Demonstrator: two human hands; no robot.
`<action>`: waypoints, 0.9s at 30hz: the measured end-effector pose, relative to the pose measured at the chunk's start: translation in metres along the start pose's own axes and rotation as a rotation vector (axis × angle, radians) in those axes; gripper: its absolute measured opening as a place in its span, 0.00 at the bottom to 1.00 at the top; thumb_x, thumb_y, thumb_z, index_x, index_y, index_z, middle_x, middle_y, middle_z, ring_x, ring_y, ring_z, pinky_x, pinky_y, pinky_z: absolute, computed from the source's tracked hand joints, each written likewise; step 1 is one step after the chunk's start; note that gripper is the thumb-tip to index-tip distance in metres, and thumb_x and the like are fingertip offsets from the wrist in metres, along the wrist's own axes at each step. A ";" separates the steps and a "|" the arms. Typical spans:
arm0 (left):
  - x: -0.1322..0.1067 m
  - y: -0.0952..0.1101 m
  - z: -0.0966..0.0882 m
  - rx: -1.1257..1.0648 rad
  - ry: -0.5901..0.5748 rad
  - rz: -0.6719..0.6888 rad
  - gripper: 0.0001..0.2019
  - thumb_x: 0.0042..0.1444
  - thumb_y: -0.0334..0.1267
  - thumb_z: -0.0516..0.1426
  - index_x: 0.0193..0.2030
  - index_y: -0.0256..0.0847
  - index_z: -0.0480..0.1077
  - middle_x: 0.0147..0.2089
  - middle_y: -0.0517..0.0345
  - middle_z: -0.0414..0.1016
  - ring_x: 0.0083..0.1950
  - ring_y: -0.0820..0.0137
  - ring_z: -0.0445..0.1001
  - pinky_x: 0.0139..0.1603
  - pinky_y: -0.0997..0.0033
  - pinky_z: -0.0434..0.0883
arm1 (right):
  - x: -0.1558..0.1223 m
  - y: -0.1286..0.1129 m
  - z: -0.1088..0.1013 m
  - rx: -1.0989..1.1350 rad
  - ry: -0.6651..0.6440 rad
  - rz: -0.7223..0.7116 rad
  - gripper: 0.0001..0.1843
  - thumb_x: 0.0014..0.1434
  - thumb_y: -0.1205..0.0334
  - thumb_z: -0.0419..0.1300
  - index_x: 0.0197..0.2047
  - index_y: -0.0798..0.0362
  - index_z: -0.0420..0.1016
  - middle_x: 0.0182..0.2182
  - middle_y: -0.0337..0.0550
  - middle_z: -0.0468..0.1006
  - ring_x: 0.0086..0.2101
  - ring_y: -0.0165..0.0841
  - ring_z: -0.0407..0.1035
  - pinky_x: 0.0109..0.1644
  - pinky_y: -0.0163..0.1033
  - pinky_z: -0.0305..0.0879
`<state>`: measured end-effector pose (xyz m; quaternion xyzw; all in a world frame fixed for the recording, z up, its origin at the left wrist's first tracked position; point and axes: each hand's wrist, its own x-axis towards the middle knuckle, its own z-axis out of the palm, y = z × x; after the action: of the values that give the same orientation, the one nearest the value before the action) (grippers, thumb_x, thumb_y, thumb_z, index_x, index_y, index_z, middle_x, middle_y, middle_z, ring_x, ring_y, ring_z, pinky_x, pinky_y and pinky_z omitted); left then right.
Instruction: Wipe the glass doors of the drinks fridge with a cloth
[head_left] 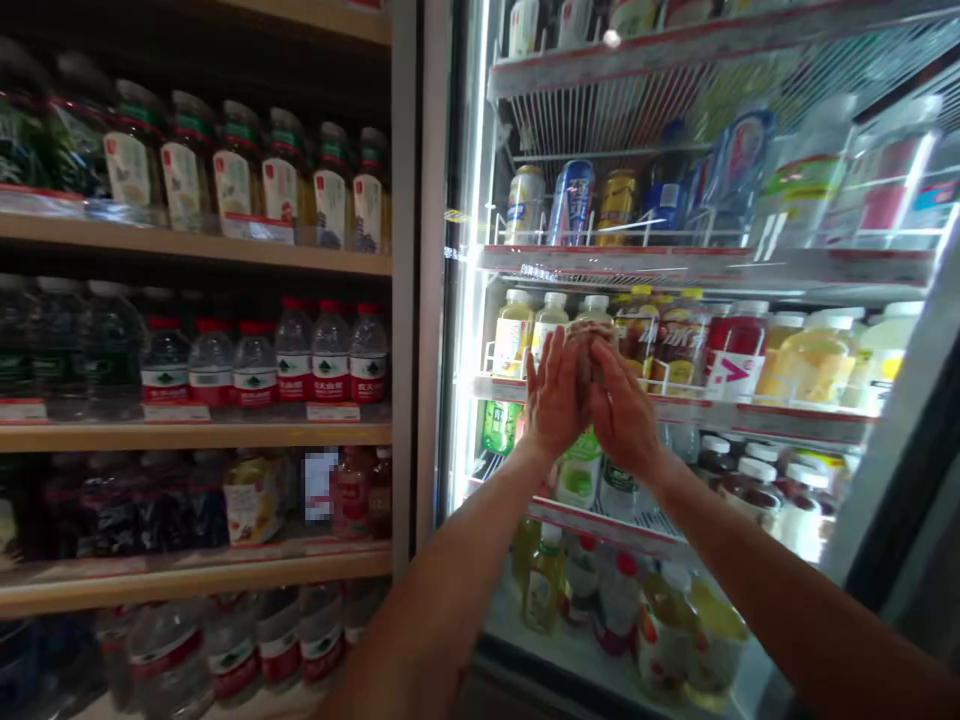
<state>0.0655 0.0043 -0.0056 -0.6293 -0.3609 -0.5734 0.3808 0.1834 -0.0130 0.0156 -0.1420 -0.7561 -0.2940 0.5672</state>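
Both my arms reach forward to the drinks fridge on the right. My left hand [556, 395] and my right hand [624, 405] are raised close together, palms facing, fingers stretched upward. Between them they hold a blurred brown, mottled thing [586, 345]; its kind I cannot make out, and the fingers hide much of it. Just behind stand a bottle with a white cap [596, 306] and brown-labelled bottles with yellow caps [679, 340]. Pale yellow bottles [513, 330] are left of my hands. A green-labelled bottle [579, 470] shows below them.
A white-railed fridge shelf [795, 418] runs behind my hands. Cans [571, 200] stand one shelf above, more bottles [545, 580] below. The fridge's metal frame [433, 250] divides it from wooden shelves [225, 436] with red-capped water bottles [330, 345] at left.
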 end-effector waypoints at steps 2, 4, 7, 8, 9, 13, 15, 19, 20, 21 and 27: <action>-0.010 -0.015 -0.013 0.043 -0.054 -0.012 0.34 0.61 0.52 0.45 0.67 0.32 0.41 0.69 0.38 0.47 0.72 0.63 0.36 0.69 0.49 0.42 | 0.003 -0.002 0.006 -0.093 -0.009 0.025 0.29 0.62 0.65 0.47 0.66 0.50 0.49 0.60 0.52 0.63 0.58 0.40 0.59 0.58 0.50 0.62; -0.026 -0.033 -0.027 0.118 -0.088 -0.053 0.36 0.60 0.55 0.45 0.67 0.33 0.41 0.69 0.37 0.47 0.72 0.62 0.37 0.68 0.46 0.43 | 0.008 0.001 0.008 -0.224 -0.022 0.041 0.28 0.61 0.61 0.50 0.64 0.51 0.55 0.59 0.52 0.64 0.58 0.44 0.59 0.58 0.55 0.59; -0.050 -0.055 -0.046 0.239 -0.099 -0.131 0.33 0.61 0.52 0.44 0.68 0.36 0.41 0.69 0.36 0.47 0.71 0.59 0.40 0.66 0.44 0.47 | 0.030 0.015 0.008 -0.345 -0.060 0.023 0.27 0.60 0.58 0.52 0.63 0.52 0.59 0.60 0.51 0.62 0.60 0.46 0.55 0.61 0.58 0.53; -0.057 -0.061 -0.050 0.264 -0.116 -0.132 0.33 0.62 0.51 0.45 0.68 0.37 0.40 0.69 0.37 0.48 0.71 0.59 0.41 0.66 0.43 0.48 | 0.044 0.022 0.007 -0.346 -0.088 -0.003 0.27 0.60 0.59 0.50 0.63 0.53 0.58 0.61 0.51 0.61 0.61 0.45 0.53 0.63 0.57 0.50; -0.064 -0.066 -0.055 0.281 -0.140 -0.121 0.33 0.62 0.51 0.45 0.68 0.38 0.40 0.69 0.38 0.48 0.71 0.58 0.42 0.66 0.44 0.49 | 0.059 0.029 0.006 -0.340 -0.106 -0.023 0.27 0.61 0.60 0.49 0.63 0.53 0.57 0.62 0.50 0.60 0.62 0.44 0.51 0.64 0.56 0.48; -0.083 -0.076 -0.065 0.308 -0.203 -0.084 0.34 0.61 0.50 0.46 0.69 0.39 0.38 0.68 0.39 0.49 0.71 0.60 0.42 0.65 0.48 0.53 | 0.103 0.044 0.008 -0.372 0.025 0.082 0.30 0.60 0.62 0.47 0.65 0.53 0.52 0.66 0.48 0.49 0.65 0.47 0.40 0.65 0.60 0.43; -0.090 -0.078 -0.066 0.315 -0.200 -0.083 0.34 0.62 0.49 0.47 0.69 0.38 0.37 0.68 0.38 0.49 0.71 0.60 0.42 0.65 0.48 0.54 | 0.089 0.032 0.017 -0.376 0.038 0.073 0.32 0.59 0.62 0.49 0.66 0.55 0.50 0.67 0.49 0.47 0.66 0.49 0.37 0.66 0.61 0.43; -0.098 -0.081 -0.064 0.310 -0.173 -0.092 0.34 0.62 0.46 0.48 0.69 0.38 0.36 0.69 0.37 0.47 0.71 0.59 0.42 0.65 0.47 0.53 | 0.005 -0.007 0.042 -0.307 -0.253 -0.329 0.29 0.59 0.67 0.52 0.64 0.53 0.56 0.65 0.45 0.55 0.65 0.40 0.42 0.67 0.50 0.47; -0.099 -0.081 -0.064 0.304 -0.173 -0.086 0.34 0.62 0.46 0.48 0.69 0.38 0.36 0.69 0.38 0.47 0.71 0.59 0.42 0.66 0.47 0.52 | -0.013 -0.011 0.044 -0.306 -0.283 -0.426 0.28 0.59 0.69 0.51 0.63 0.51 0.57 0.64 0.41 0.57 0.65 0.37 0.44 0.68 0.49 0.46; -0.099 -0.082 -0.064 0.298 -0.173 -0.076 0.34 0.62 0.46 0.48 0.69 0.39 0.36 0.69 0.38 0.47 0.71 0.59 0.42 0.66 0.47 0.52 | -0.023 -0.011 0.043 -0.307 -0.294 -0.459 0.28 0.59 0.70 0.51 0.62 0.51 0.58 0.63 0.39 0.59 0.65 0.36 0.45 0.68 0.48 0.45; -0.101 -0.084 -0.063 0.296 -0.160 -0.064 0.34 0.62 0.42 0.49 0.69 0.41 0.34 0.70 0.41 0.45 0.71 0.59 0.42 0.66 0.48 0.52 | 0.009 0.023 0.002 -0.461 -0.102 -0.042 0.27 0.60 0.67 0.51 0.63 0.53 0.57 0.64 0.49 0.57 0.65 0.40 0.44 0.67 0.56 0.42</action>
<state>-0.0459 -0.0159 -0.0970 -0.5981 -0.4902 -0.4738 0.4212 0.1913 0.0050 0.0306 -0.2664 -0.6994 -0.4631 0.4747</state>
